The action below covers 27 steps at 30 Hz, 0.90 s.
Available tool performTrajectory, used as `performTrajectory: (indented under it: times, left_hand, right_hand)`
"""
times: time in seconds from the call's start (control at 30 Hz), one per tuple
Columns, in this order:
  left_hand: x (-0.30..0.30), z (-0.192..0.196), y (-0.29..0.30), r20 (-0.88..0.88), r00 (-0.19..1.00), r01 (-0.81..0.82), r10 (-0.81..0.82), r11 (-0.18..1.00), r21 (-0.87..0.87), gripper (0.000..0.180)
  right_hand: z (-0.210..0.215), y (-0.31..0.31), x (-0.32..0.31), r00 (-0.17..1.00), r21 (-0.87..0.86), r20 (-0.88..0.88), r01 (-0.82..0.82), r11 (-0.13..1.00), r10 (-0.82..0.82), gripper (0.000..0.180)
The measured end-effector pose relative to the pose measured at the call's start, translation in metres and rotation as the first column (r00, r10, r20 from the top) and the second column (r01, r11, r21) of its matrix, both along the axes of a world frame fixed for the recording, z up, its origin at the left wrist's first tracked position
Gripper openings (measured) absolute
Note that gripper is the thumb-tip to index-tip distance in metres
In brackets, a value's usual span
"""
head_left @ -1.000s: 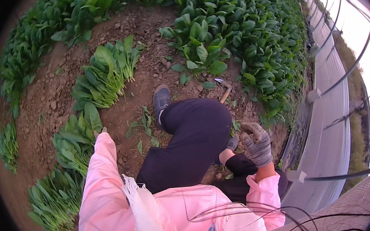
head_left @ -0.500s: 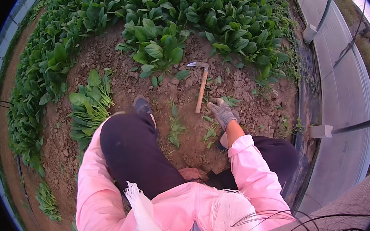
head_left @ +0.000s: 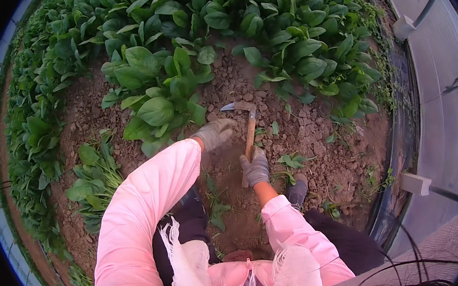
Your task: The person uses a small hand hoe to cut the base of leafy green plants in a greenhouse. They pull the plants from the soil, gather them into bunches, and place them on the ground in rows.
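My right hand [head_left: 257, 168], in a grey glove, is closed round the wooden handle of a small sickle [head_left: 251, 123]. The handle's lower end sticks out below the palm, and the curved metal blade points left over the soil. Just left of the handle, my gloved left hand [head_left: 215, 135] reaches in with its fingers stretched out, holding nothing that I can see. Beside its wrist grows a clump of leafy green plants that look like spinach [head_left: 157, 111]. A cut bunch of the same greens [head_left: 98, 183] lies on the ground left of my left arm.
Dense rows of leafy plants [head_left: 284, 27] fill the far side. Loose leaves [head_left: 294, 161] lie on the crumbly soil [head_left: 304, 124]. Along the right run black plastic edging [head_left: 404, 126] and a pale sheet wall [head_left: 445, 94] with white blocks [head_left: 415, 184]. My shoe [head_left: 298, 189] stands near my right hand.
My right hand has moved left onto the sickle's handle and taken hold of it. My left hand has come into sight, reaching forward beside the plants. The view has shifted, and my legs have moved.
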<state>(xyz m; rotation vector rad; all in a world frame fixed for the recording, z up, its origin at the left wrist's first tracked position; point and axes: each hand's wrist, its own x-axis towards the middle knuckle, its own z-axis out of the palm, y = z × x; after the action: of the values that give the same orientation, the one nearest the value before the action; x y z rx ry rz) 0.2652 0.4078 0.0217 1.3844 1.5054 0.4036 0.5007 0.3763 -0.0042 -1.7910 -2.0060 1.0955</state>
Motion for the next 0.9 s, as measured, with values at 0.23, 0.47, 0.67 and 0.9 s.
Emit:
performTrajectory:
  times: [0.23,0.47,0.67,0.9]
  left_hand:
    - [-0.061,-0.041,0.080,-0.826,-0.167,0.356,-0.538,0.749,-0.559,0.092]
    - [-0.148,-0.120,0.059,-0.767,-0.317,0.247,-0.559,0.732,-0.635,0.033]
    - [-0.152,-0.096,0.033,-0.825,-0.224,0.293,-0.519,0.771,-0.565,0.041]
    - [-0.110,0.000,0.030,-0.806,-0.166,0.416,-0.568,0.701,-0.579,0.049]
  right_hand:
    - [0.030,0.033,-0.026,0.968,-0.294,0.131,0.243,0.925,-0.213,0.061]
    - [-0.002,0.035,-0.027,0.941,-0.365,-0.167,0.218,0.905,-0.293,0.047]
    - [0.046,0.029,-0.068,0.619,-0.680,-0.506,0.142,0.719,-0.601,0.027]
    - [0.042,0.033,-0.119,0.844,-0.690,-0.366,0.037,0.723,-0.392,0.026]
